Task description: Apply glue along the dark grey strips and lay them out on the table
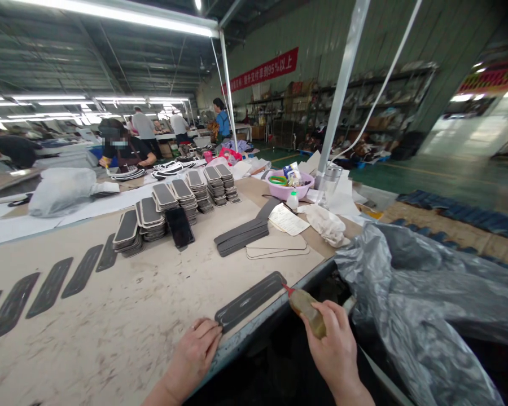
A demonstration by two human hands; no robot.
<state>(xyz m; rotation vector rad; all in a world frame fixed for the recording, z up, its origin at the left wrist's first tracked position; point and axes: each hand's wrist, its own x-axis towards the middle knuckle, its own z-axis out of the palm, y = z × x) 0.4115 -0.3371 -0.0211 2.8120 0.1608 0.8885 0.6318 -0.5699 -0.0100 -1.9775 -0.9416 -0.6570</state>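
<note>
A dark grey strip [250, 300] with rounded ends and glossy streaks lies near the front edge of the table [144, 304]. My left hand [197, 351], its fingers closed together, presses at the strip's near left end; whether it pinches the strip is hard to make out. In my right hand [331, 338] is a yellowish squeeze bottle [308, 310], its red nozzle pointing at the strip's right end. Several similar glossy strips [49, 287] lie in a row at the left. Beyond them stand stacks of grey pieces [164, 196], with a black phone [180, 228] leaning against them.
Dark flat pieces [242, 235], a handwritten paper [288, 219] and a pink basin [288, 189] lie farther back. Crumpled grey plastic [406, 293] hangs at the right. A metal post [342, 84] rises behind the basin. A person [125, 148] works across the table.
</note>
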